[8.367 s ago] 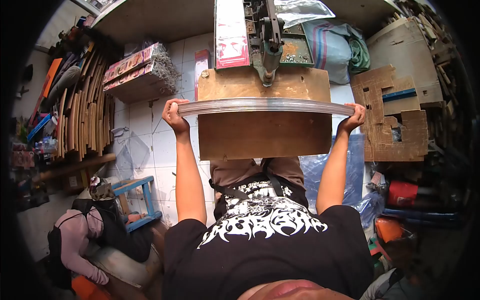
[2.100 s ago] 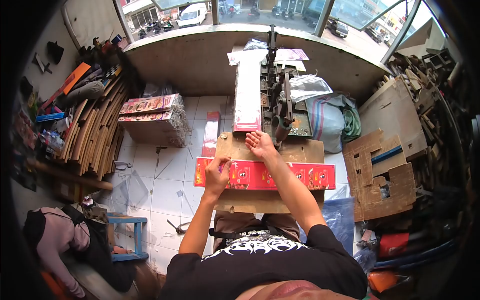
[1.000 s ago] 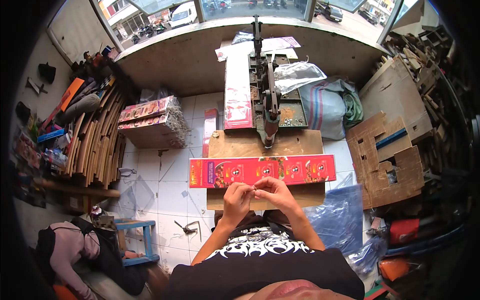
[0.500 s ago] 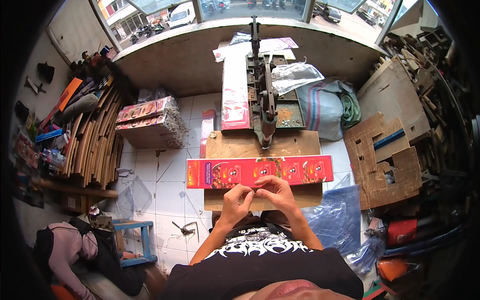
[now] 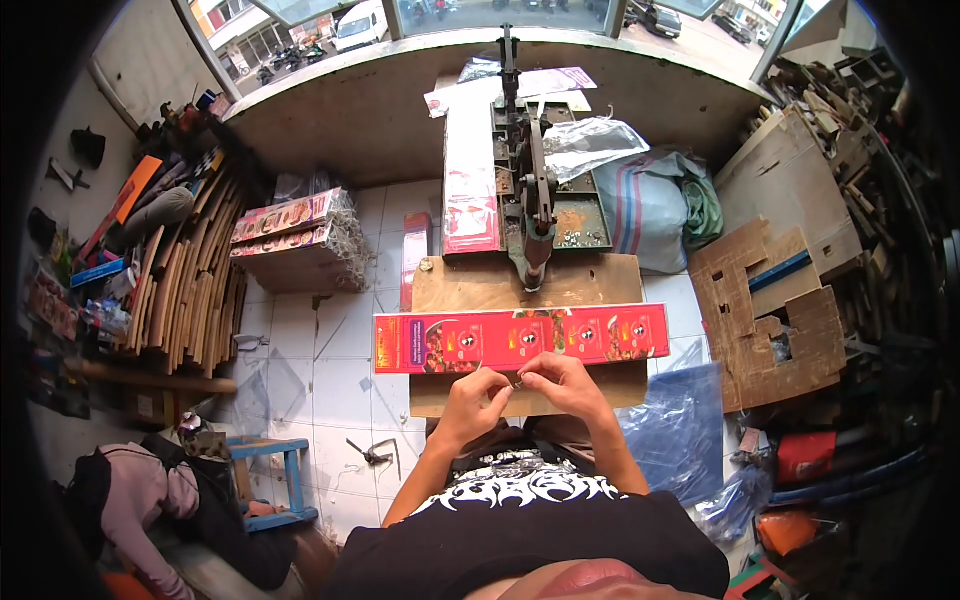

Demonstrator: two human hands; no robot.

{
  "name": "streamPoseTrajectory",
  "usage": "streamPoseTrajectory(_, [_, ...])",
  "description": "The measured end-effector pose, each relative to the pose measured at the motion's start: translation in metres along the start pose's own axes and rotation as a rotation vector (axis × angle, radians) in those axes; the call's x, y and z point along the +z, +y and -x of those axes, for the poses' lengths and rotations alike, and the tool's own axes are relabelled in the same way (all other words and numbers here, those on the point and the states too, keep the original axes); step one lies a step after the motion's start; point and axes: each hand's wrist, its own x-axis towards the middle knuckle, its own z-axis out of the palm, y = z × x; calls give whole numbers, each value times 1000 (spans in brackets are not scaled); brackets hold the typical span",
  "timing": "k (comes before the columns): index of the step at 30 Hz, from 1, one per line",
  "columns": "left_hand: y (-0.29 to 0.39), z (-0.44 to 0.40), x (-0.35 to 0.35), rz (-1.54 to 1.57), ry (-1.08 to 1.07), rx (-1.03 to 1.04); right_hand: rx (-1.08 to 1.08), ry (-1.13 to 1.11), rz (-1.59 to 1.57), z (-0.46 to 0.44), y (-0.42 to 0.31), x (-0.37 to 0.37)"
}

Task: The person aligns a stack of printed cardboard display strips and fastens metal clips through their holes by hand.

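My left hand [image 5: 472, 405] and my right hand [image 5: 568, 388] meet at the fingertips over the near edge of a wooden board [image 5: 460, 396]. Both are closed in a pinch around something small and brownish, too tiny to name. Just beyond the fingers, a long red printed strip [image 5: 495, 342] with food pictures lies crosswise on the board. Past the strip stands a dark metal lever press [image 5: 537, 235], its lower end above the board. Neither hand grips the strip; whether the fingertips touch its edge I cannot tell.
Behind the press, a metal tray [image 5: 588, 222] holds small loose parts, beside a stack of printed strips [image 5: 470, 205]. Bundled printed cartons [image 5: 295, 240] sit on the floor at left. A striped sack [image 5: 645, 220] and cut-out boards [image 5: 770, 330] stand right; a blue stool [image 5: 270, 485] is lower left.
Both hands stay together with only slight finger movement, and the small thing between them shows a little more. The view has shifted slightly; the strip stays on the board.
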Motion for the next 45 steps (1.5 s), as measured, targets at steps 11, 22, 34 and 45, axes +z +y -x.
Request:
streamPoseTrajectory(11, [-4, -2, -7, 92, -136, -31, -134, -126, 137, 5, -16, -7])
streamPoseTrajectory(22, [-9, -2, -5, 91, -89, -80, -244, -1, 268, 3, -21, 6])
streamPoseTrajectory(34, [-11, -4, 4, 64, 110, -31, -232, 58, 288, 4, -19, 6])
streamPoseTrajectory(45, [-6, -5, 4, 11, 165, 2, -229, 160, 215, 3, -5, 16])
